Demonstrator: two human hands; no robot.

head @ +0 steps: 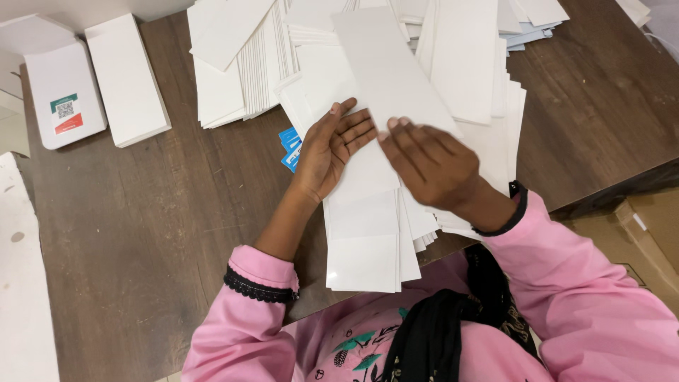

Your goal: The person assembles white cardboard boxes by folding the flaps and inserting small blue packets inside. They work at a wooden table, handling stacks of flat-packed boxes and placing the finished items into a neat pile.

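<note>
Dark wood table point(155, 233), scuffed, seen from above; brown cardboard box point(654, 233) at its lower right edge. White card stacks point(240, 71) cover the top centre and right of the table, fanned and overlapping, with loose sheets point(467, 56) on top. A long stack point(364, 240) runs from the hands to the near table edge and overhangs it slightly. At upper left lie a plain white packet point(127, 78) and, beside it, a white packet with a printed label point(65, 92).

One long white card point(389, 71), tilted, lies above the fanned stacks, its lower end at the hands. Left hand point(332, 152): palm up, fingers spread flat, under or against the card's lower left edge. Right hand point(431, 166): palm down, fingers together, tips pressing the card's lower end; cannot tell if the thumb pinches beneath. Small blue cards point(288, 145) show just left of the left hand, partly under the stacks.
</note>
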